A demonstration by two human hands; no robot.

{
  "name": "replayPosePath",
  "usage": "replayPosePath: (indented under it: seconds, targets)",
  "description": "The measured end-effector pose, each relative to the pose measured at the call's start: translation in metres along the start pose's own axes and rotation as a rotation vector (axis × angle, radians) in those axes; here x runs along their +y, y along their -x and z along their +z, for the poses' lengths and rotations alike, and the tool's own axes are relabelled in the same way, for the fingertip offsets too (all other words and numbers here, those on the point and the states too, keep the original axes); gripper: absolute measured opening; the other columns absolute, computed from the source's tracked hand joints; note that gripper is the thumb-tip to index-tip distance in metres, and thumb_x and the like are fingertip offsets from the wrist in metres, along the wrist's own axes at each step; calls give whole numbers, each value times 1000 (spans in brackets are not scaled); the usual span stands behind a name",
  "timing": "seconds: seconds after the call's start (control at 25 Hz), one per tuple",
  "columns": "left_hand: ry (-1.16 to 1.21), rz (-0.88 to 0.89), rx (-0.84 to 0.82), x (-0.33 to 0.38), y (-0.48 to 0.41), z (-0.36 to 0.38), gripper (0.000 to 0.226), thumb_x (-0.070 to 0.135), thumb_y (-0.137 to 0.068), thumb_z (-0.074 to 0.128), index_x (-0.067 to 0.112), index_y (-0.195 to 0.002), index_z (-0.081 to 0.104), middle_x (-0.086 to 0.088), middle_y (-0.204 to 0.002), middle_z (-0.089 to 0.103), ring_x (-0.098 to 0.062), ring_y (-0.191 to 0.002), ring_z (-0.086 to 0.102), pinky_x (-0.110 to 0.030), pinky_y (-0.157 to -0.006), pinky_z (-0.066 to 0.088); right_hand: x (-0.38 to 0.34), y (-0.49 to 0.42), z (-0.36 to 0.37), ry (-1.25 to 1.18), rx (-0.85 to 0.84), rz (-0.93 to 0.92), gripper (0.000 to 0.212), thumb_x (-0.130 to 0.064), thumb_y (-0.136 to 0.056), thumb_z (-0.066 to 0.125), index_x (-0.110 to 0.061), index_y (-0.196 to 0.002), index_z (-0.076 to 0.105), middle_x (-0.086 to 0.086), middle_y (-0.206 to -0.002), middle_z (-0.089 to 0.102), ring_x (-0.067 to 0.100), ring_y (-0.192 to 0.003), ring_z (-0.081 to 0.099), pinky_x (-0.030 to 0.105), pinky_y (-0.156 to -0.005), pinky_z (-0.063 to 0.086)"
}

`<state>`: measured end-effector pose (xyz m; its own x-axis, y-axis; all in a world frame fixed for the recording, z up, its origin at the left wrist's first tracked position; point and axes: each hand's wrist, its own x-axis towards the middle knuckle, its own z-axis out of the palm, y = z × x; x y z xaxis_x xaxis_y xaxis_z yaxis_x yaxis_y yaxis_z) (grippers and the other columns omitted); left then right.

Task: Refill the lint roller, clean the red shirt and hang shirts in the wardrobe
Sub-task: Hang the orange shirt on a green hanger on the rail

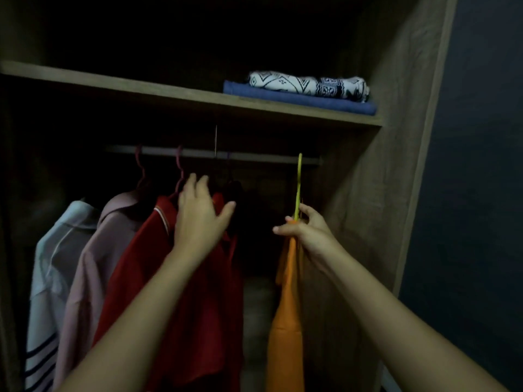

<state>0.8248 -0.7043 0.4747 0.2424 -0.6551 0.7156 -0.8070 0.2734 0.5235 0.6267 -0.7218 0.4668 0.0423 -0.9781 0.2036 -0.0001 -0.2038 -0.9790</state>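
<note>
Currently right hand (304, 230) pinches the neck of the yellow-green hanger (297, 190), orange shirt (285, 321) hanging below. Hook is level with the rail (254, 157); seating unclear. Left hand (198, 219), fingers spread, presses on red shirt (169, 292). Risk: early release, unseated hook, shirt drops.
</note>
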Motion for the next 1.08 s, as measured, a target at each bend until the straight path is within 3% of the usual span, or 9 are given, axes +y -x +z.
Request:
replayPosePath:
  seconds: [0.08,0.16,0.32,0.52,0.6,0.72,0.88,1.0,1.08]
  targets:
    - [73,-174,-194,-20,-36,13,71,22,-85,66,5,-144,29,-18,-150,33,-30,-138,33,-32,-112,26,-2,-23,-2,24,41,-22,87,15,-68,63,-10,-143,27,22,-133,48,22,-123,50,38,-98,46]
    - [205,-172,-384,-24,-43,33,56,6,-86,60,12,-139,43,-15,-146,42,-24,-134,40,-28,-111,30,-3,-45,-4,43,44,-31,81,15,-70,55,-11,-143,29,20,-131,50,20,-121,50,32,-84,48]
    - [382,-69,-387,-17,-43,58,69,-14,-79,51,14,-141,40,-8,-148,39,-14,-135,37,-21,-110,28,-13,-85,-5,109,20,-24,78,8,-71,53,-13,-143,30,16,-128,53,20,-110,52,33,-90,48]
    - [377,-224,-314,-12,-38,55,84,-5,-77,62,19,-148,23,-3,-114,64,-14,-105,59,-23,-93,45,-21,-126,7,157,20,-18,74,-13,-59,58,-10,-132,43,16,-111,60,29,-99,59,37,-78,51]
    - [414,-291,-307,-9,-37,58,78,-7,-74,63,10,-144,34,-9,-132,57,-18,-117,57,-27,-101,44,-12,-139,10,161,11,-16,73,-14,-59,57,-13,-132,47,16,-108,62,28,-95,60,33,-72,49]
    - [387,-286,-339,-10,-39,61,71,-6,-71,62,8,-138,44,-7,-134,55,-15,-120,55,-25,-103,41,5,-141,11,192,-3,9,64,-7,-74,55,-15,-136,42,12,-108,60,22,-92,59,31,-73,48]
    - [319,-270,-330,-10,-36,56,71,-1,-73,63,9,-140,43,-5,-133,57,-13,-119,56,-23,-103,40,17,-141,5,235,-54,16,66,-8,-81,55,-18,-142,32,7,-117,57,22,-105,57,37,-95,48]
    - [192,-219,-292,-3,-27,44,66,13,-80,64,11,-141,40,-9,-135,56,-17,-122,54,-23,-103,39,5,-128,2,459,-57,-24,55,-19,-86,56,-13,-138,39,11,-129,53,27,-115,53,32,-96,42]
    - [73,-142,-180,1,-11,29,63,21,-86,61,8,-143,37,-15,-134,55,-24,-122,53,-19,-98,35,0,-109,4,677,57,-222,51,-26,-88,57,-9,-134,43,15,-132,48,30,-121,48,29,-96,39]
